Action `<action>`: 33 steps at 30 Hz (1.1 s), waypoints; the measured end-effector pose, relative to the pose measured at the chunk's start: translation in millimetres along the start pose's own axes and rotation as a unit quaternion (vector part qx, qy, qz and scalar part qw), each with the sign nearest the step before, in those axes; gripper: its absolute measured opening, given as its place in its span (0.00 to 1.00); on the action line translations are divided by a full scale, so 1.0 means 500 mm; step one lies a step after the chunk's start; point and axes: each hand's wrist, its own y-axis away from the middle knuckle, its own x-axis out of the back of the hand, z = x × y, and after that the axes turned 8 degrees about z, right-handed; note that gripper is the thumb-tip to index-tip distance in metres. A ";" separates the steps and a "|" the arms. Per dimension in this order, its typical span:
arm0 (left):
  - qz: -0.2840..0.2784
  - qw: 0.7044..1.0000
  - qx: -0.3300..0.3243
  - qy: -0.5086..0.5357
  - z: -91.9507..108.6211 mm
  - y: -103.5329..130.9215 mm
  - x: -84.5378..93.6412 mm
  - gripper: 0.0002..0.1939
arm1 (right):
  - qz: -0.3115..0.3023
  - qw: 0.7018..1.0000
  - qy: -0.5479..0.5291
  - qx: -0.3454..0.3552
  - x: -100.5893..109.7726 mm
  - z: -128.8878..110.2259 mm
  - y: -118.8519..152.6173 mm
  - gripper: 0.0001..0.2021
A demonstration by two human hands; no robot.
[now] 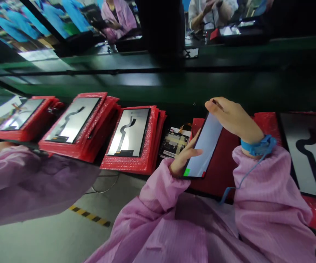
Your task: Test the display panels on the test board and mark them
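A flat display panel (pixel 207 146) with a pale screen, a green tab at its lower left corner and a red one at its lower right, is tilted in front of me. My left hand (pixel 186 155) grips its left edge near the bottom, one finger lying over the screen. At the top corner, my right hand (pixel 230 117) is closed with thumb and fingers together, holding the panel's upper end. A blue band (pixel 259 146) with a cord circles my right wrist. Beneath the panel lies a dark red surface (pixel 222 171).
Panels on red bubble-wrap stacks stand to the left (pixel 132 166), (pixel 64 148), (pixel 18 135), and another panel (pixel 303 153) lies at right. A circuit assembly (pixel 175 142) sits beside my left hand. A co-worker's sleeve (pixel 23 179) is at far left; people work beyond.
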 end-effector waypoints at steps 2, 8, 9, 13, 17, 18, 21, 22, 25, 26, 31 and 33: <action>-0.046 0.999 -0.020 -0.011 0.013 -0.004 -0.036 0.39 | 0.014 1.000 -0.007 -0.008 0.004 0.013 -0.007 0.22; -0.055 0.987 -0.122 -0.091 -0.007 -0.022 -0.076 0.28 | 0.023 0.999 -0.019 -0.043 0.010 0.068 -0.031 0.11; -0.037 0.978 -0.166 -0.118 -0.013 -0.019 -0.064 0.24 | 0.021 0.999 -0.023 -0.042 0.010 0.074 -0.033 0.12; 0.125 0.857 -0.352 -0.354 -0.045 0.011 0.032 0.14 | 0.021 0.999 -0.024 -0.032 0.011 0.087 -0.035 0.12; 0.203 0.669 -0.354 -0.621 -0.089 0.033 0.138 0.15 | 0.028 0.999 -0.017 -0.017 0.011 0.088 -0.034 0.11; 0.193 0.637 -0.339 -0.665 -0.098 0.034 0.155 0.16 | 0.029 0.999 -0.013 -0.015 0.011 0.087 -0.034 0.11; 0.160 0.579 -0.317 -0.734 -0.117 0.033 0.178 0.19 | 0.031 0.999 -0.004 -0.011 0.013 0.082 -0.034 0.10; 0.152 0.567 -0.317 -0.745 -0.120 0.031 0.179 0.19 | 0.030 0.999 -0.001 -0.011 0.014 0.080 -0.034 0.10; 0.138 0.550 -0.315 -0.761 -0.119 0.028 0.174 0.20 | 0.023 0.999 0.011 -0.028 0.014 0.075 -0.032 0.09; 0.137 0.548 -0.311 -0.764 -0.118 0.027 0.173 0.20 | 0.021 0.999 0.017 -0.035 0.014 0.073 -0.032 0.09; 0.126 0.536 -0.309 -0.775 -0.115 0.026 0.171 0.21 | 0.018 0.999 0.026 -0.037 0.015 0.069 -0.029 0.11; 0.125 0.533 -0.318 -0.774 -0.116 0.027 0.170 0.21 | 0.016 0.999 0.029 -0.035 0.017 0.065 -0.027 0.11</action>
